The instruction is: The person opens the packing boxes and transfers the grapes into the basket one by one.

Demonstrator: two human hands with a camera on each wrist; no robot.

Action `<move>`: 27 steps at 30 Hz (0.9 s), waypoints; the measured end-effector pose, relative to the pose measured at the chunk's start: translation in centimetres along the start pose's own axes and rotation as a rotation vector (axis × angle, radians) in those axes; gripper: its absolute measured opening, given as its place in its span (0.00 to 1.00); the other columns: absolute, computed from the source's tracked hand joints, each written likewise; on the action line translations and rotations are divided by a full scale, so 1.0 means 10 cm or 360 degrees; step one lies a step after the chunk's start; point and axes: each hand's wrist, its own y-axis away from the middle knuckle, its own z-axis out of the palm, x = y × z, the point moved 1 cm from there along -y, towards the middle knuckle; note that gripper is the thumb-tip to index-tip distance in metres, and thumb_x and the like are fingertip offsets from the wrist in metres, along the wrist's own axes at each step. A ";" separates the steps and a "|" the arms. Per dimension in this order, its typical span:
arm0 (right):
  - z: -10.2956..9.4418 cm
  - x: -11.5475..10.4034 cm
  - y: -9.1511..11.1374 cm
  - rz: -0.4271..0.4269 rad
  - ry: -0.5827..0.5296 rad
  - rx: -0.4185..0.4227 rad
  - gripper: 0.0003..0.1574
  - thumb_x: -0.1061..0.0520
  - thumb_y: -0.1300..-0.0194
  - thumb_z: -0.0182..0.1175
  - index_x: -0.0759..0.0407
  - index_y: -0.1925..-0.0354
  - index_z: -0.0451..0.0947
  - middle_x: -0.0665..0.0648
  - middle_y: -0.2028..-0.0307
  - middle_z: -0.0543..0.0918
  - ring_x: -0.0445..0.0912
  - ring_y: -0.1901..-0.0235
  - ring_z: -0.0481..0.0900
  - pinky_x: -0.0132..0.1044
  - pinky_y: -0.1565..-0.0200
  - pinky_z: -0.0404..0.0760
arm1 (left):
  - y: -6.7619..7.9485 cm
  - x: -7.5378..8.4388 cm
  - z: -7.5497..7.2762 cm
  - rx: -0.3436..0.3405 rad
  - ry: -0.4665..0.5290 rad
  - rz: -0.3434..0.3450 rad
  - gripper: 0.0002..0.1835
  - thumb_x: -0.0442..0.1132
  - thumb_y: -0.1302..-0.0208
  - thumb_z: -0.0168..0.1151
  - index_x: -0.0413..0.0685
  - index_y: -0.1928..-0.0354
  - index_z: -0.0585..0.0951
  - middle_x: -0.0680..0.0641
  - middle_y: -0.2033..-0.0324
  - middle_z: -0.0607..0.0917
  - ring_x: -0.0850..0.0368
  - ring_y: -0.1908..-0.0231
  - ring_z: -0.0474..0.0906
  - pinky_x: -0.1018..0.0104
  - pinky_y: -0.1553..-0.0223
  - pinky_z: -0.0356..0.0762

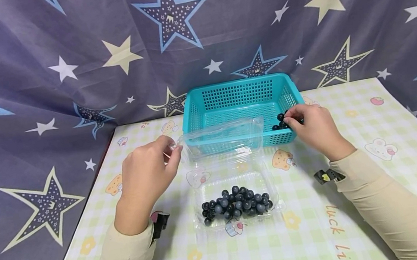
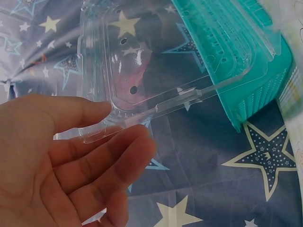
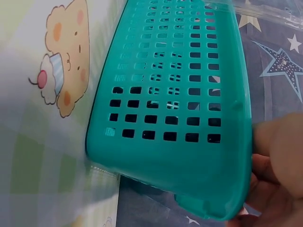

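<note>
My left hand (image 1: 147, 172) pinches the upper left corner of the clear lid (image 2: 165, 97) between thumb and fingers. The lid stands raised from a clear plastic clamshell box (image 1: 211, 186) with many dark grapes (image 1: 237, 204) heaped along its near side. My right hand (image 1: 315, 127) reaches over the right front corner of a teal basket (image 1: 236, 84), fingers bent down among a few more dark grapes (image 1: 280, 116) there. I cannot tell whether it grips any. In the right wrist view its fingertips are hidden behind the basket's rim (image 3: 244, 118).
The table is covered by a green checked cloth (image 1: 304, 244) with printed cartoons. Behind it hangs a dark curtain (image 1: 95, 31) with stars. The raised lid overlaps the basket's front wall in the head view. A strap with a small black device (image 1: 329, 176) is on the right wrist.
</note>
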 end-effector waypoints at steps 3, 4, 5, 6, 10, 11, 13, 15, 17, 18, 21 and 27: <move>-0.01 0.00 0.01 -0.0026 0.0012 -0.0002 0.06 0.57 0.29 0.64 0.58 0.59 0.87 0.58 0.62 0.91 0.54 0.64 0.84 0.53 0.52 0.72 | 0.00 0.00 0.00 0.0011 -0.0009 0.0006 0.10 0.50 0.31 0.65 0.52 0.60 0.86 0.54 0.72 0.91 0.59 0.74 0.87 0.51 0.77 0.78; -0.01 0.00 0.01 -0.0031 0.0015 -0.0003 0.06 0.57 0.29 0.64 0.58 0.59 0.87 0.58 0.62 0.91 0.54 0.64 0.84 0.53 0.52 0.71 | 0.00 0.00 0.00 0.0013 -0.0010 0.0008 0.10 0.50 0.31 0.65 0.52 0.59 0.86 0.54 0.72 0.91 0.59 0.74 0.87 0.51 0.77 0.77; -0.02 -0.01 0.01 -0.0033 0.0018 -0.0006 0.06 0.57 0.29 0.64 0.58 0.59 0.87 0.58 0.62 0.91 0.55 0.64 0.84 0.53 0.51 0.71 | 0.00 0.00 0.00 0.0014 -0.0011 0.0009 0.10 0.50 0.31 0.65 0.52 0.60 0.86 0.54 0.72 0.91 0.59 0.74 0.87 0.51 0.77 0.77; -0.02 -0.01 0.01 -0.0031 0.0018 -0.0010 0.06 0.57 0.29 0.64 0.58 0.59 0.87 0.58 0.62 0.91 0.54 0.64 0.84 0.53 0.51 0.71 | 0.00 0.00 0.00 0.0015 -0.0012 0.0011 0.10 0.50 0.31 0.65 0.52 0.60 0.86 0.55 0.72 0.91 0.59 0.74 0.87 0.51 0.78 0.77; -0.02 0.00 0.01 -0.0007 0.0022 -0.0029 0.06 0.57 0.29 0.64 0.57 0.59 0.86 0.58 0.62 0.91 0.54 0.64 0.84 0.52 0.51 0.71 | 0.00 0.00 0.01 0.0016 -0.0011 0.0016 0.09 0.49 0.31 0.65 0.53 0.61 0.86 0.55 0.72 0.90 0.59 0.75 0.86 0.52 0.79 0.76; -0.02 0.00 0.01 0.0000 0.0023 -0.0034 0.06 0.57 0.30 0.64 0.57 0.59 0.86 0.58 0.62 0.91 0.54 0.64 0.84 0.52 0.51 0.72 | 0.00 0.00 0.01 0.0017 -0.0012 0.0018 0.09 0.49 0.31 0.65 0.53 0.61 0.86 0.55 0.72 0.90 0.59 0.75 0.86 0.53 0.79 0.76; -0.01 0.00 0.01 0.0009 0.0025 -0.0039 0.06 0.57 0.30 0.64 0.57 0.59 0.86 0.58 0.62 0.91 0.54 0.64 0.84 0.52 0.51 0.72 | 0.01 0.00 0.01 0.0020 -0.0014 0.0021 0.08 0.49 0.31 0.65 0.54 0.62 0.86 0.55 0.72 0.89 0.59 0.76 0.85 0.53 0.79 0.75; -0.01 0.00 0.01 0.0010 0.0028 -0.0042 0.06 0.58 0.30 0.63 0.57 0.59 0.86 0.58 0.62 0.91 0.55 0.63 0.84 0.53 0.51 0.72 | 0.01 0.00 0.01 0.0021 -0.0017 0.0028 0.08 0.48 0.31 0.65 0.54 0.63 0.85 0.56 0.73 0.89 0.60 0.76 0.84 0.54 0.80 0.75; -0.01 0.00 0.01 0.0009 0.0026 -0.0041 0.07 0.58 0.30 0.63 0.58 0.59 0.87 0.58 0.61 0.91 0.55 0.62 0.84 0.53 0.51 0.72 | 0.01 0.00 0.01 0.0022 -0.0021 0.0032 0.07 0.48 0.31 0.66 0.55 0.63 0.85 0.56 0.73 0.89 0.60 0.77 0.84 0.54 0.80 0.74; -0.01 -0.01 0.01 0.0009 0.0025 -0.0040 0.07 0.58 0.30 0.63 0.58 0.58 0.87 0.58 0.61 0.91 0.56 0.62 0.85 0.53 0.51 0.72 | 0.01 0.00 0.01 0.0021 -0.0022 0.0033 0.07 0.48 0.30 0.66 0.55 0.63 0.85 0.56 0.73 0.89 0.60 0.77 0.84 0.54 0.80 0.74; -0.02 -0.01 0.01 0.0015 0.0021 -0.0040 0.09 0.58 0.31 0.62 0.58 0.57 0.88 0.59 0.60 0.91 0.57 0.60 0.85 0.54 0.52 0.73 | 0.01 0.00 0.01 0.0017 -0.0026 0.0034 0.07 0.48 0.30 0.66 0.55 0.63 0.85 0.55 0.74 0.89 0.60 0.78 0.83 0.54 0.80 0.73; -0.02 -0.02 0.01 0.0016 0.0017 -0.0038 0.13 0.59 0.30 0.61 0.59 0.51 0.88 0.60 0.57 0.91 0.56 0.60 0.85 0.53 0.52 0.73 | 0.01 0.00 0.01 0.0017 -0.0039 0.0038 0.07 0.47 0.30 0.66 0.55 0.64 0.85 0.56 0.75 0.87 0.60 0.80 0.81 0.56 0.81 0.71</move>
